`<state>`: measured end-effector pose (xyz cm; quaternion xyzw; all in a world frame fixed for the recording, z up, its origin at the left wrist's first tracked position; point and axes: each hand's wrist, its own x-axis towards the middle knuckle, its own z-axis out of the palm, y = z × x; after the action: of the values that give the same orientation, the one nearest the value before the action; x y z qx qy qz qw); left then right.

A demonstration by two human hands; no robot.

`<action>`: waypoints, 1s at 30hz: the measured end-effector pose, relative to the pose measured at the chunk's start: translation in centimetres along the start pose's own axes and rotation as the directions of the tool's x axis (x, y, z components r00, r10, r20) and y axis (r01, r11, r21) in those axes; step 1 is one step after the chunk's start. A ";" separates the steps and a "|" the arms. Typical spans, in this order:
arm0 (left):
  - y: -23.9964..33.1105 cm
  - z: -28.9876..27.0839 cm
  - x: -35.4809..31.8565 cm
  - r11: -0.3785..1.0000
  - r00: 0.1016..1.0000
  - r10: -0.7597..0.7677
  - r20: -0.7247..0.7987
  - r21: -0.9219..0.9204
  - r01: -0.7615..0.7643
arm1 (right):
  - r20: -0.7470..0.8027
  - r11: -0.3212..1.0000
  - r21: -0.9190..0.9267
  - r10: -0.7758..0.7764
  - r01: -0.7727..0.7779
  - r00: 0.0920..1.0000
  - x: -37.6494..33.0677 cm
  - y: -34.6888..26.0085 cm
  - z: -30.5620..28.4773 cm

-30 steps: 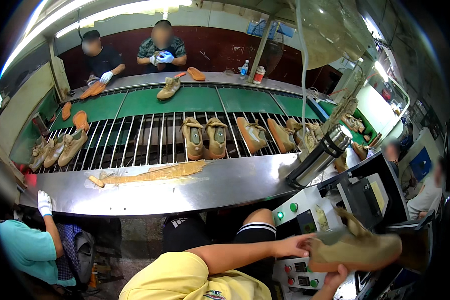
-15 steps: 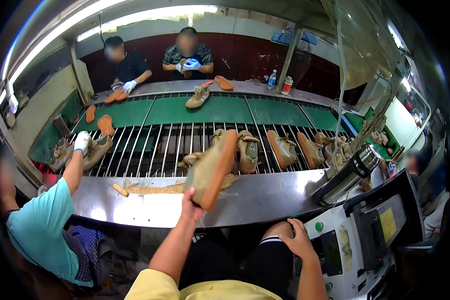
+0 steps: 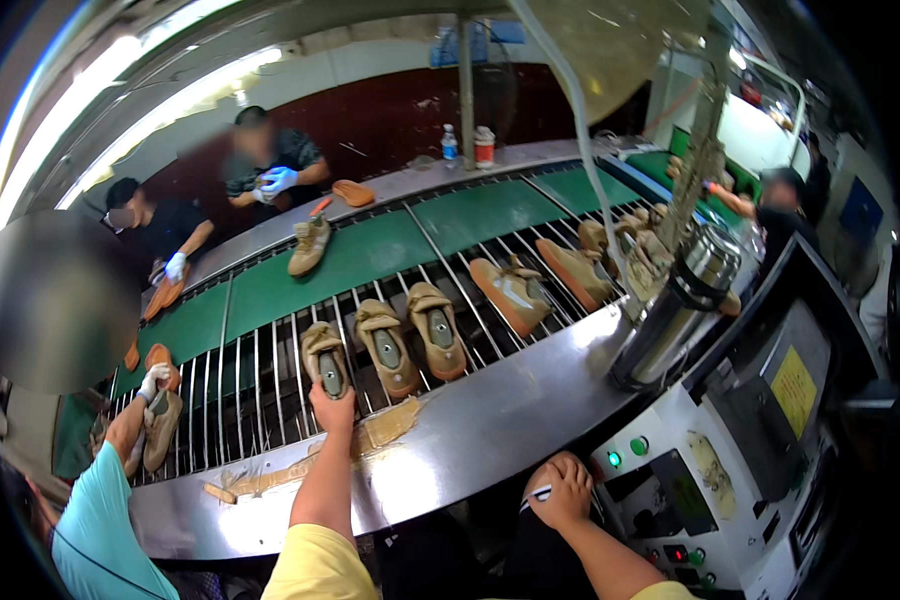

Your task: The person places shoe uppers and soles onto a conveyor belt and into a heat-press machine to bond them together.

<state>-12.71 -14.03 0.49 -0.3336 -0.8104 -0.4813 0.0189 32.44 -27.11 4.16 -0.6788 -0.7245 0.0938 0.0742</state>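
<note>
The left hand [image 3: 332,405] grips the heel of a tan shoe [image 3: 325,358] lying on the roller conveyor [image 3: 270,385]. It looks light and soft-sided; the heel suits gripping. The right hand [image 3: 560,490] rests loosely closed and empty, nearer the body.

This is looking like a shoe factory line: tan shoes [image 3: 436,329] are riding a roller conveyor [image 3: 260,385] beside a green belt [image 3: 370,262]. Gloved workers [image 3: 270,165] are handling soles opposite, and a control panel [image 3: 685,500], seemingly a machine's, is glowing nearby.
</note>
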 end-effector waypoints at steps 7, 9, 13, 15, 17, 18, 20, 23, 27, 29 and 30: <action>-1.8 -0.7 2.0 0.899 0.984 -0.175 0.039 -0.401 0.176 | -0.078 0.996 0.083 -0.019 0.025 0.997 0.8 0.2 0.0; -1.9 -0.5 1.8 0.931 0.992 -0.122 0.017 -0.345 0.121 | -0.088 0.996 0.089 -0.020 0.028 0.996 0.7 0.1 0.3; 2.1 -0.3 0.5 0.981 0.987 -0.121 0.103 -0.141 0.135 | -0.118 0.997 0.078 -0.014 0.023 0.993 0.5 0.3 0.3; 2.1 -0.4 0.6 0.989 0.988 -0.087 0.128 -0.111 0.102 | -0.095 0.996 0.092 -0.001 0.009 0.995 0.1 0.6 0.4; 1.6 -0.4 1.2 0.989 0.989 -0.026 0.146 -0.138 0.046 | -0.114 0.996 0.092 -0.009 0.020 0.993 -0.2 0.7 0.5; 0.6 -0.4 2.0 0.983 0.985 -0.019 0.169 -0.175 0.049 | -0.138 0.996 0.084 -0.029 0.041 0.990 -0.2 0.6 1.0; -1.3 0.1 2.8 0.920 0.983 0.057 0.174 -0.392 0.016 | -0.142 0.995 0.077 -0.050 0.061 0.989 -0.1 0.6 1.4; -1.0 1.4 2.0 0.916 0.989 -0.034 0.145 -0.392 0.089 | -0.114 0.999 0.042 -0.026 0.030 0.993 -0.3 0.8 1.2; -0.1 1.1 1.0 0.969 0.956 -0.184 0.227 -0.121 0.215 | -0.015 1.000 -0.026 -0.014 0.013 1.000 -0.1 0.0 0.9; 0.1 -0.9 -0.5 0.976 0.957 -0.149 0.247 0.189 0.104 | -0.003 0.999 -0.036 -0.016 0.016 1.000 -0.2 -0.1 0.8; -1.2 -1.8 -0.6 0.934 0.973 -0.110 0.205 0.356 0.031 | -0.005 0.999 -0.036 -0.037 0.037 0.999 0.0 -0.6 1.3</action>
<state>-13.43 -16.16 0.34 -0.3470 -0.8915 -0.2897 -0.0297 31.53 -27.16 3.03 -0.6669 -0.7382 0.0773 0.0657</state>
